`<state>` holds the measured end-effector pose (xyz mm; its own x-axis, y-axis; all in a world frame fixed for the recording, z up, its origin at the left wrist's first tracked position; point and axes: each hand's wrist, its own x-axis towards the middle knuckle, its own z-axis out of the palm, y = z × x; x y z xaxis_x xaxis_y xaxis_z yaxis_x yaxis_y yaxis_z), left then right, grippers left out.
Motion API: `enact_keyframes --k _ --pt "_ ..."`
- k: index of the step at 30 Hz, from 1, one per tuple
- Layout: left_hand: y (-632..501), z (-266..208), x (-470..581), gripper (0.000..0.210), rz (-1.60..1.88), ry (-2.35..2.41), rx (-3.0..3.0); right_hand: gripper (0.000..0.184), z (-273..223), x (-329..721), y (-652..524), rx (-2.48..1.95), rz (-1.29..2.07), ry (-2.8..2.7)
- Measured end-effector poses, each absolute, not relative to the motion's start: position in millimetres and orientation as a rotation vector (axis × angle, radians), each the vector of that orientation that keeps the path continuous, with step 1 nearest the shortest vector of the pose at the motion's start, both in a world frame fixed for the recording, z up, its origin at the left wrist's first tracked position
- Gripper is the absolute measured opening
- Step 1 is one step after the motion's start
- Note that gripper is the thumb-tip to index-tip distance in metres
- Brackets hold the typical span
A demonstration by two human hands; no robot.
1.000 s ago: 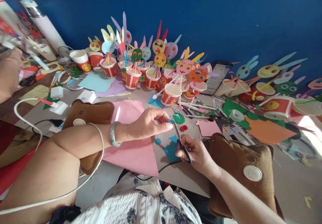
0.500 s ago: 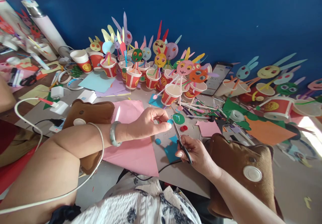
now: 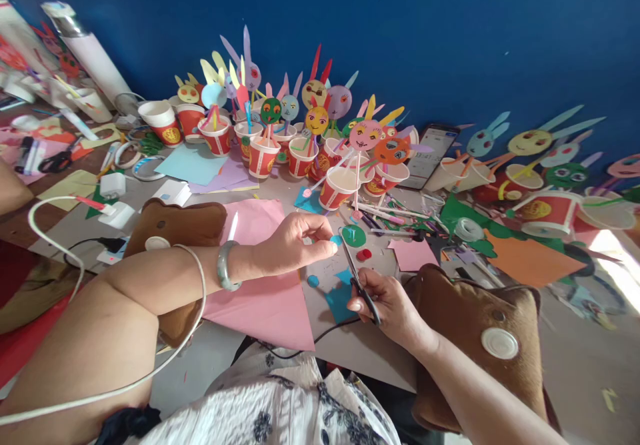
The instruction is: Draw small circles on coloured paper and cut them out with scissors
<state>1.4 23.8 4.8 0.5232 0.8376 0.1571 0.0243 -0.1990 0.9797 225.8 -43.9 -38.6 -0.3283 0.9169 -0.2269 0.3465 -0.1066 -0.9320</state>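
Between the thumb and fingertips of my left hand [image 3: 295,241] is a small piece of blue paper [image 3: 335,239]. My right hand [image 3: 393,305] grips black-handled scissors [image 3: 367,296], whose blades point up and away, right beside that piece. Whether the blades touch the paper I cannot tell. Below lie a small blue paper circle [image 3: 313,281] and a larger blue paper scrap [image 3: 338,301]. A green paper circle [image 3: 353,235] and a red cap [image 3: 364,255] lie just beyond the scissors. Pink paper [image 3: 260,305] spreads under my left forearm.
Paper cups [image 3: 264,158] with rabbit-faced paper figures line the wall. A phone [image 3: 433,155] leans behind them. Brown cushions, one on the right [image 3: 480,345], flank my arms. A white cable [image 3: 203,265] crosses my left arm. Orange paper [image 3: 535,255] lies at the right.
Both hands hold nearly the same pose. A bit of blue paper near the blade tips now lies over the green circle, and the view has shifted slightly.
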Motion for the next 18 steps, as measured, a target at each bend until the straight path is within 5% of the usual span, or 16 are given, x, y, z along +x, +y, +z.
enact_keyframes --k 18 --pt "43 -7 0 0.017 0.733 0.805 1.484 0.052 -38 231 -40 -1.351 1.08 -1.548"
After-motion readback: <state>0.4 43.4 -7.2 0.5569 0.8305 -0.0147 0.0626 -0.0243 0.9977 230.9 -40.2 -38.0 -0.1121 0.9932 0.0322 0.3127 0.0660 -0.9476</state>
